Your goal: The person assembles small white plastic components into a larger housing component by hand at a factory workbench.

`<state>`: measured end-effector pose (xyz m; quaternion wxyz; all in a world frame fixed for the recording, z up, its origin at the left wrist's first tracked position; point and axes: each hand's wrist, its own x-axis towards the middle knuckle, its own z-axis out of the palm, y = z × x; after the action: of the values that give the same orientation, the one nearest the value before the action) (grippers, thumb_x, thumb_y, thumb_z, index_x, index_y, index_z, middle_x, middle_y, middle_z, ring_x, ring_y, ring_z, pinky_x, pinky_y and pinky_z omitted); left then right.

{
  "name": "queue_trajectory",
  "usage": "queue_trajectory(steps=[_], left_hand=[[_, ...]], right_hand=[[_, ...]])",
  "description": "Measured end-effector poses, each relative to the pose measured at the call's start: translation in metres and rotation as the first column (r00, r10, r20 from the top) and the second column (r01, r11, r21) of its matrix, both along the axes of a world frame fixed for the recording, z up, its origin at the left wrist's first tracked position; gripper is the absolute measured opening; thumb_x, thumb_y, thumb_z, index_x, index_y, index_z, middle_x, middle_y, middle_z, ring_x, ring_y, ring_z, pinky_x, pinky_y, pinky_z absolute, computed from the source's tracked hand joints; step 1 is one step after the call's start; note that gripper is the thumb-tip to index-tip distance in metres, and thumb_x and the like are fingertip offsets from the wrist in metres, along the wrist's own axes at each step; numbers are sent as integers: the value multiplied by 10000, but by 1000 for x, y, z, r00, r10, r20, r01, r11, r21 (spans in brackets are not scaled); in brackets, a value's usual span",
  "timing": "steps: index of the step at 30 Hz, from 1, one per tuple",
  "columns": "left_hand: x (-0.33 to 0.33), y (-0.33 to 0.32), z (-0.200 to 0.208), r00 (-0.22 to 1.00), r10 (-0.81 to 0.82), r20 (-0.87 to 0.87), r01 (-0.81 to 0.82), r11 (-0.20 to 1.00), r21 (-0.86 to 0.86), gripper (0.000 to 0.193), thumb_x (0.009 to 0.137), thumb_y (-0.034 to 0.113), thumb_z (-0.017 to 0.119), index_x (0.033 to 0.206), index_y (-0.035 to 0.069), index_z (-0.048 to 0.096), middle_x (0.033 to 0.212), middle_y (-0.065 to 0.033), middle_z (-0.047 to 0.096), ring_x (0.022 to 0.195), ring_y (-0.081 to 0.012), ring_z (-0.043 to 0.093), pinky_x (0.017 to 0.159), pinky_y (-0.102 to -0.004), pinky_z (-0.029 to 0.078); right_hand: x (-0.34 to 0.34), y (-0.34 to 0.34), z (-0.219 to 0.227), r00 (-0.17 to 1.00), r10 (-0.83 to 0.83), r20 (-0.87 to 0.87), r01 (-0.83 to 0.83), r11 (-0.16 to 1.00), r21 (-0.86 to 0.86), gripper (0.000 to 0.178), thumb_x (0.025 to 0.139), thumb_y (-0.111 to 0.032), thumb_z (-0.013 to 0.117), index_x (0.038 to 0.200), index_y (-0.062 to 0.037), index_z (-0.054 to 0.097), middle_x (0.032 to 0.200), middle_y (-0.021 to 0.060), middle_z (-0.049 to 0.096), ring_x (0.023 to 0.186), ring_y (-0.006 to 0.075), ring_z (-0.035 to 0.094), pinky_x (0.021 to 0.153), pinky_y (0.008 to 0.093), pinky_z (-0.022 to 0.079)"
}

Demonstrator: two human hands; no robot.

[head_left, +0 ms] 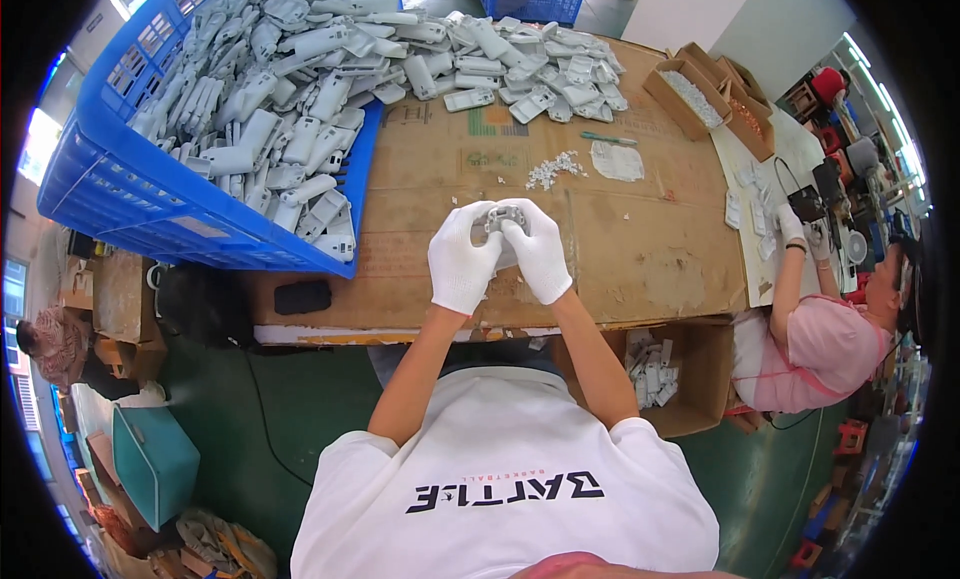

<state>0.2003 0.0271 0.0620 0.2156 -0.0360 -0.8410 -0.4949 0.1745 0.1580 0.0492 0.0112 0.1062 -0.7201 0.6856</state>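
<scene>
Both of my hands wear white gloves and meet over the cardboard-covered table. Between them is a small grey-white plastic housing (507,217), its far end showing above my thumbs. My left hand (463,257) grips its left side, and my right hand (538,251) closes round the right side. Much of the housing is hidden by the gloves. Beyond my hands lies a scatter of tiny white parts (556,169), beside a flat whitish patch (617,161) and a green-handled tool (608,138). Many similar plastic housings (480,67) are heaped at the table's far side.
A tipped blue crate (200,201) spills housings from the left. Boxes of small parts (690,97) stand far right. A dark pouch (302,297) lies near the front edge. Below right, a cardboard box (700,379) holds white pieces. A co-worker in pink (825,344) sits at the right.
</scene>
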Motion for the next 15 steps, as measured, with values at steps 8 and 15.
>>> queue_trajectory(steps=[8,15], left_hand=[[3,9,6,999,47,19,-47,999,23,310,791,39,704,1099,77,694,1007,-106,692,928,-282,690,818,-354,544],[1,11,3,998,61,28,-61,998,-7,313,787,34,703,1096,79,694,987,-106,681,907,-280,689,800,-357,543]], right_hand=[[-2,0,1,998,-68,18,68,998,3,173,894,-27,574,1041,14,656,876,49,676,815,96,612,761,272,503],[-4,1,-2,997,-56,46,57,998,-20,132,885,-22,593,992,12,662,821,34,660,767,61,582,711,247,492]])
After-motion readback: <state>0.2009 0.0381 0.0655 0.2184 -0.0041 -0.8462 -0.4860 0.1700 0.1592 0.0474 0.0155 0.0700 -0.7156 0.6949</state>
